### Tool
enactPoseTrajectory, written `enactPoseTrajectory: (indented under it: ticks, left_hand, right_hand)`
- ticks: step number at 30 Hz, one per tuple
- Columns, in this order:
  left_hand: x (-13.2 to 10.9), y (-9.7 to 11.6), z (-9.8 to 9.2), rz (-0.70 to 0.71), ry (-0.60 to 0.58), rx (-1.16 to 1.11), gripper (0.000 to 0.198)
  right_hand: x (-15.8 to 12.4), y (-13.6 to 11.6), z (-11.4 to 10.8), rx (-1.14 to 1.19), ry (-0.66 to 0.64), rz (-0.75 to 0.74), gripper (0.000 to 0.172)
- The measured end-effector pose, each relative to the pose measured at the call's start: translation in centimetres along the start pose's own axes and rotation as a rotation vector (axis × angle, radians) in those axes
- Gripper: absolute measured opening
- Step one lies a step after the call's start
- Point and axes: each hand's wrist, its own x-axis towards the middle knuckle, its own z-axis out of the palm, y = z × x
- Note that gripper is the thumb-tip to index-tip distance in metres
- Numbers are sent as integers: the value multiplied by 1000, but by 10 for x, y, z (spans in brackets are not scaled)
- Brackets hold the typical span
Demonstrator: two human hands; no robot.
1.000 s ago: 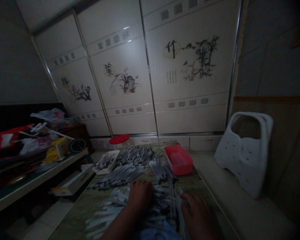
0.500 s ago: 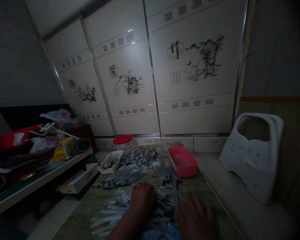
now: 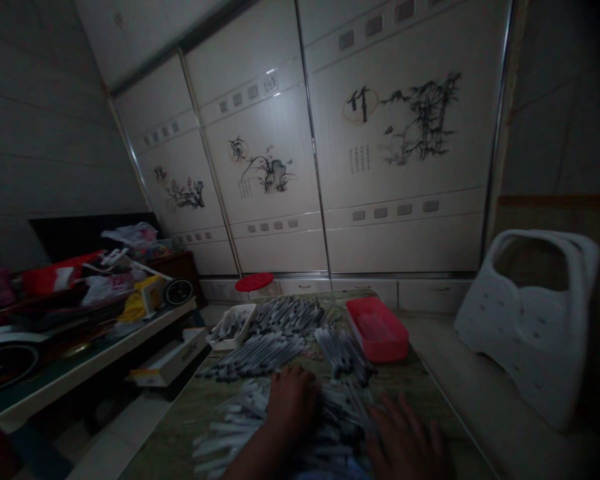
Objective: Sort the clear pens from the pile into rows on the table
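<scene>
A low table point(image 3: 180, 427) is covered with heaps of grey pen-like sticks point(image 3: 270, 350). My left hand point(image 3: 293, 403) rests knuckles-up on the near heap, fingers curled into the sticks; what it grips is hidden. My right hand point(image 3: 407, 437) lies flat on the table's right side with its fingers spread, just beside the heap. A red tray point(image 3: 377, 328) stands at the far right of the table and a small white tray point(image 3: 231, 325) with some sticks at the far left.
A cluttered shelf point(image 3: 85, 363) with bags and a box runs along the left. A white plastic stool point(image 3: 535, 320) leans on the bench at right. A red round lid point(image 3: 254, 281) sits by the painted wardrobe doors point(image 3: 320, 153) behind.
The view has swung left, so everything has slid to the right. My right hand has gone from curled to flat with spread fingers. My left hand stays on the heap.
</scene>
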Motion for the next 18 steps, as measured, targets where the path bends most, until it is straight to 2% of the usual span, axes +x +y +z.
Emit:
enactPoseTrajectory:
  ticks: [4, 10, 14, 18]
  left_hand:
    - [17, -14, -1, -31, 21, 32, 29]
    - [50, -39, -5, -97, -14, 141, 28]
    - [65, -48, -5, -143, -49, 211, 33]
    - [74, -48, -4, -167, -81, 237, 34]
  right_hand:
    - [4, 15, 12, 76, 12, 10, 42]
    - [14, 39, 30, 133, 170, -82, 35]
    - [17, 45, 32, 139, 236, -102, 33]
    - [16, 45, 30, 148, 272, -96, 33]
